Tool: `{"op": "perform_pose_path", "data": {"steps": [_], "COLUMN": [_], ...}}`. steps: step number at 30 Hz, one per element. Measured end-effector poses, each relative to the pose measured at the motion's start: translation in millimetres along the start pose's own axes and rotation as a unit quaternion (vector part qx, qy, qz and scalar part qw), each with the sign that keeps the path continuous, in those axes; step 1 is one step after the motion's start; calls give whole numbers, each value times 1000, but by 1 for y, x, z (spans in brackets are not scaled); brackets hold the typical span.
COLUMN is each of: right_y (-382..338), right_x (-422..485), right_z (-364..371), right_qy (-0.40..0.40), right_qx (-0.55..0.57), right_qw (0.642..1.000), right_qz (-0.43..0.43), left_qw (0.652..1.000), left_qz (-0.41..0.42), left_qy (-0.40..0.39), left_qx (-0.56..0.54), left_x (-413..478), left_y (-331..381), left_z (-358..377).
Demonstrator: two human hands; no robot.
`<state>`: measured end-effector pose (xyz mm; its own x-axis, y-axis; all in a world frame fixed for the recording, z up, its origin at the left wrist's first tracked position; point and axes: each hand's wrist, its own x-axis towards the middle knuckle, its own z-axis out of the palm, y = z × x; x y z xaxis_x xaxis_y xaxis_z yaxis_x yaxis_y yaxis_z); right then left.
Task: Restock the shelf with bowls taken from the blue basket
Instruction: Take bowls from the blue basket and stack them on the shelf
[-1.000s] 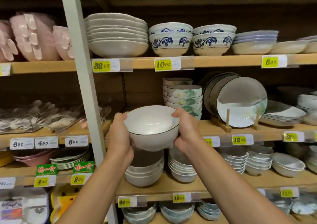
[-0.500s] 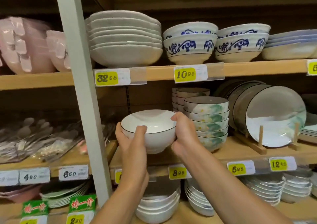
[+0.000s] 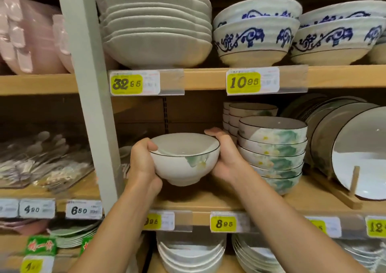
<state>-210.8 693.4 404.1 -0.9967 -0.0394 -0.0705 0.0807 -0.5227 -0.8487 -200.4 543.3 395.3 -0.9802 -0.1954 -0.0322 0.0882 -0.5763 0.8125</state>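
Both forearms raised forward, left hand (image 3: 142, 164) and right hand (image 3: 226, 161) opposite, fingers (image 3: 212, 131) curled round one bowl (image 3: 183, 168).

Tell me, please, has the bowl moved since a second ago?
Yes. The bowl has risen from in front of the shelf edge to just above it, left of the floral stack.

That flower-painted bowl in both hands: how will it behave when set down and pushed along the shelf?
The bowl looks like glazed ceramic: likely rigid, slick and chippable against the matching stack beside it. Its narrow foot under a wide rim suggests it could tip if pushed near the rim.
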Motion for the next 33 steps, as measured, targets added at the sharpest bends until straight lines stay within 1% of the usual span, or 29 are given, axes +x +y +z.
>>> {"op": "perform_pose_path", "data": {"steps": [2,4,6,8,10,12,14,16,19,21,23,24,28,29,31,33], "right_y": [0,1,2,3,7,13,21,28,25,14,3,1,11,13,16,17], "right_x": [5,11,14,17,20,21,19,19,21,28,34,34,35,34,33,32], "right_z": [-1,-3,-3,0,4,10,14,13,6,1,-4,-6,-12,-11,-10,-4], "right_qy": [-10,6,38,66,93,118,123,114,90,62,5,-24,-91,-94,-77,-19], "right_qx": [13,27,29,34,23,4,-1,-7,-34,-48,-38,-24,24,26,40,43], "right_qw": [1000,1000,999,997,995,991,990,989,987,992,999,999,995,995,996,999], "right_qz": [8,8,3,-12,-31,-56,-73,-95,-133,-98,-36,-18,23,22,9,-13], "left_qw": [1000,1000,1000,999,997,995,995,995,998,999,999,998,993,992,991,992], "left_qz": [-5,-5,6,38,68,79,85,85,47,16,-9,-20,-63,-77,-98,-95], "left_qy": [-6,-14,-19,-4,12,6,16,23,14,-4,-17,-27,-67,-74,-73,-70], "left_qx": [14,26,15,12,35,54,48,45,45,44,50,56,69,70,57,35], "left_x": [4,5,3,-2,-13,-28,-29,-24,-12,-6,1,5,14,16,19,16], "left_y": [0,-1,-3,-15,-35,-53,-57,-47,-29,-20,-13,-10,-5,-5,-5,-9], "left_z": [1,3,5,3,3,7,12,15,7,-2,-9,-11,-15,-16,-15,-13]}}
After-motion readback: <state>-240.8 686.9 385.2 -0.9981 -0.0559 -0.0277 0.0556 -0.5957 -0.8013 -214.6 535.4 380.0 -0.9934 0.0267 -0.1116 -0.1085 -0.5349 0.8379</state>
